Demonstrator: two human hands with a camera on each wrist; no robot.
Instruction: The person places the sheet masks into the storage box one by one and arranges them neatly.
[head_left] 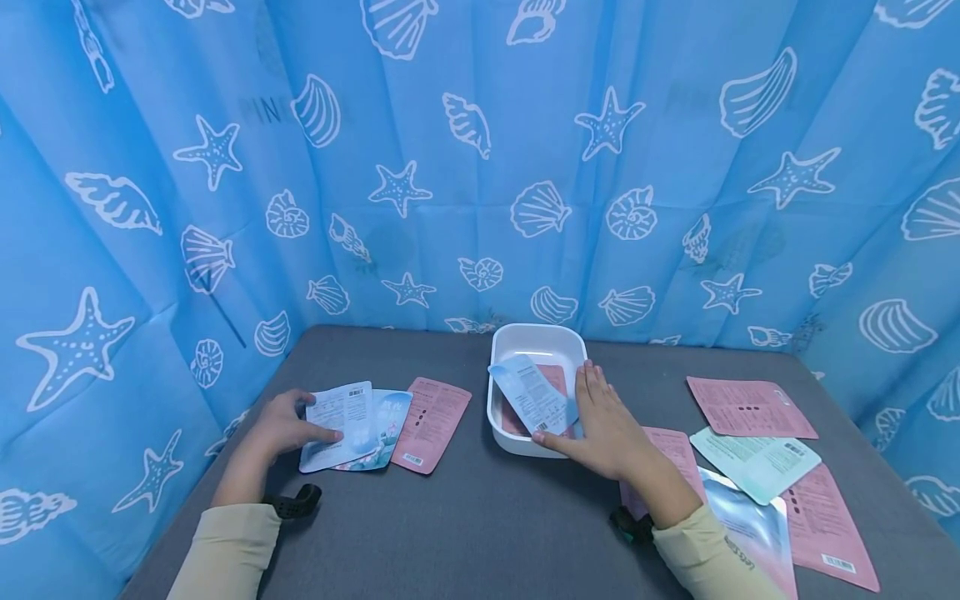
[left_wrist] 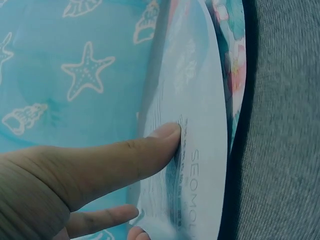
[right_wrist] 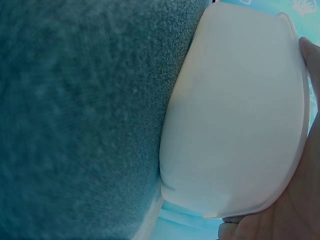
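My left hand pinches a pale blue face mask sachet, thumb across its printed face and fingers at its far left edge. Under it lies a floral blue sachet, and a pink sachet sits just to the right. My right hand rests on the front right corner of a white plastic bin, fingers stretched along the right rim and thumb at the front. Inside, a light blue sachet leans over a pink one, its upper end at the left rim.
Several sachets lie at the right: a pink one at the back, a mint green one, a silvery blue one and more pink ones. A blue shell-print curtain hangs behind the grey table.
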